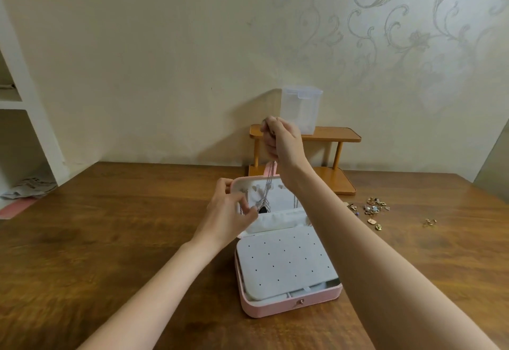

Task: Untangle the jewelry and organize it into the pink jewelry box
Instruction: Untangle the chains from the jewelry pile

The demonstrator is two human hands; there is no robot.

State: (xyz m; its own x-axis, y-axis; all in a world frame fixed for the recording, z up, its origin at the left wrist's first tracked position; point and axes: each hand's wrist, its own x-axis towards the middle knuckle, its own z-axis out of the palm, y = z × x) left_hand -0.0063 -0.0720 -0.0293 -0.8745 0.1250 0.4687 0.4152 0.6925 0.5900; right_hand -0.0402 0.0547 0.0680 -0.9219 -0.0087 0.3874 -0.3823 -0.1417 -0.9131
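**Silver chains held over the open pink box**

At the centre of the frame the pink jewelry box (pixel 289 307) sits open on the table (pixel 110 239), its lid standing upright and a grey perforated tray filling the base. The right hand (pixel 283 143) is raised above the lid, its fingers pinching the top of a bunch of silver chains (pixel 268 184) that hang down in front of the lid's lining. Lower and left of centre, the left hand (pixel 231 211) pinches the lower strands with fingers curled round them. At the right of the frame a loose pile of jewelry (pixel 373 209) lies on the table, near a wooden two-tier shelf (pixel 330 134) bearing a clear plastic container (pixel 301 107).
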